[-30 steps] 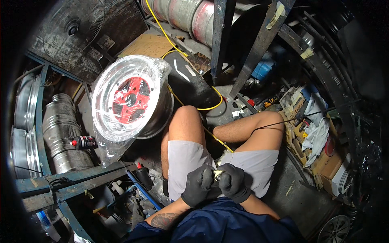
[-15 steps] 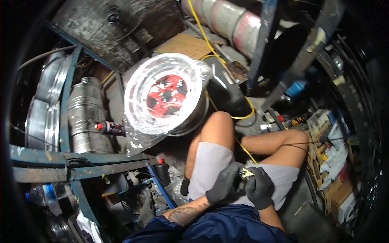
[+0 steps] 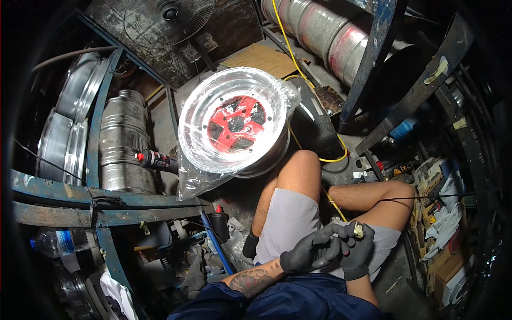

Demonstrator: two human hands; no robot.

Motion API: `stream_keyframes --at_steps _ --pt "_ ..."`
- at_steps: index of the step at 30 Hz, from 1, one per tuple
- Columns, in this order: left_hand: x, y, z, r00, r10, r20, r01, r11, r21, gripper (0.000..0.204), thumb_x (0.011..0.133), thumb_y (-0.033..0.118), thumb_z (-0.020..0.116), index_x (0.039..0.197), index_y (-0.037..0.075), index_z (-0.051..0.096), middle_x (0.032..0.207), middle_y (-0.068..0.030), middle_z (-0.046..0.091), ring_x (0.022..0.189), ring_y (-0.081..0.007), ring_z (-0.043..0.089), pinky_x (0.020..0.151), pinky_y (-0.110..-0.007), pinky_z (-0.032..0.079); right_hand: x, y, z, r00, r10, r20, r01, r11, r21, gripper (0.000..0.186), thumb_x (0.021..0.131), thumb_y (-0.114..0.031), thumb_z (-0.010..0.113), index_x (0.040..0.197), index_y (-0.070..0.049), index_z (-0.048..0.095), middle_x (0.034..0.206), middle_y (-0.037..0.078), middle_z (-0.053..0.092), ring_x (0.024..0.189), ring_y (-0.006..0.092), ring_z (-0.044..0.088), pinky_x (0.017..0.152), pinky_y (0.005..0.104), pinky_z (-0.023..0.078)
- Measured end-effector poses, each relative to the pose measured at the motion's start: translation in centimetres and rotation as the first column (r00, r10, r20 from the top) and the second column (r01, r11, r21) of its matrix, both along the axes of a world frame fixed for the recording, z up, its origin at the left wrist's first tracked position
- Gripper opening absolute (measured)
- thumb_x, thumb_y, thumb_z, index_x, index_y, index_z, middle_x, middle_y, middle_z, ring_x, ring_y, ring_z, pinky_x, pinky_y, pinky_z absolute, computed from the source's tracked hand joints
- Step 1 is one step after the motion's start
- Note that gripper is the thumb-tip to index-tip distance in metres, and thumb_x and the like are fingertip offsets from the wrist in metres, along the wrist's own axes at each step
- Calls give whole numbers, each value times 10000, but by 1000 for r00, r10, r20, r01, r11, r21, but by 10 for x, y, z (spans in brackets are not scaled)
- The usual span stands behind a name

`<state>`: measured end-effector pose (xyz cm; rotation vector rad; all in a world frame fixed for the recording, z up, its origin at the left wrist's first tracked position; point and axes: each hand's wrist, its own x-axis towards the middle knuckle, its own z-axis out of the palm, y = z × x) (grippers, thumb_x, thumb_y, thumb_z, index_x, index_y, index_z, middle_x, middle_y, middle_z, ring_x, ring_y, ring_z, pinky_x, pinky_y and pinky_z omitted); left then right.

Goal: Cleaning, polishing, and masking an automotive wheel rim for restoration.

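Observation:
In front of my lap, my right hand (image 3: 356, 257), in a dark grey work glove, is closed around a small, crumpled-looking yellowish piece (image 3: 359, 231) whose kind I cannot make out. My left hand (image 3: 313, 249), gloved alike, has its fingers bent in against the right one; what its fingertips pinch, if anything, is hidden. Past my knees a polished wheel rim (image 3: 191, 137) with a red centre (image 3: 226, 140) sits tilted, covered by clear plastic film (image 3: 198, 184). Neither hand touches the rim.
Metal drums stand at left (image 3: 124, 144) and lie at the far right (image 3: 320, 34). A blue steel frame (image 3: 58, 213) runs along the left side. A dark bottle with a red cap (image 3: 158, 160) is beside the rim. A yellow hose (image 3: 336, 159) crosses the floor; a fan (image 3: 169, 12) stands behind.
My hands have shifted slightly right, and the yellowish piece now sits at the right hand's fingertips rather than between both hands. The view has swung, so the rim appears farther right.

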<state>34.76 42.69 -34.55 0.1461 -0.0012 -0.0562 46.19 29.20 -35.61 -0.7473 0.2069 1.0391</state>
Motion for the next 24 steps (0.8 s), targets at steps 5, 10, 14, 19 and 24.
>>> stream_keyframes --at_steps 5,10,14,19,24 --pt "-3 -1 -6 992 72 -108 -61 993 105 296 983 187 567 1231 33 518 991 -129 632 598 -116 496 621 -265 455 -2 9 -1 988 -141 65 152 967 -207 341 1002 -319 404 855 -75 592 689 26 553 534 134 500 466 270 417" --pt "3 -3 -16 951 238 -196 53 501 864 355 1054 361 548 1182 30 566 1035 -47 622 784 -104 552 688 -266 466 -5 7 16 753 255 607 26 910 -414 303 1045 -231 425 1125 -10 616 874 89 659 637 162 592 569 282 482" --pt "-2 -3 -14 917 331 -222 115 313 943 352 1059 350 546 1172 17 562 929 -65 631 819 -173 581 755 -322 485 -7 4 18 272 572 774 120 778 -617 307 1052 -238 486 1191 4 615 973 189 704 772 278 693 689 361 535" --pt "-7 5 -5 929 345 -135 39 273 961 377 1030 353 586 1188 12 554 921 -145 659 830 -215 637 758 -360 504 -6 8 27 334 527 782 -26 834 -551 301 1056 -252 496 1150 3 626 906 182 702 775 296 700 689 376 533" --pt "-12 25 2 996 45 -73 64 177 982 366 1029 266 591 1295 15 571 860 -100 665 727 -156 580 695 -334 491 -22 4 26 173 487 856 73 861 -504 250 1044 -207 497 1092 2 625 851 179 694 718 316 687 664 394 524"
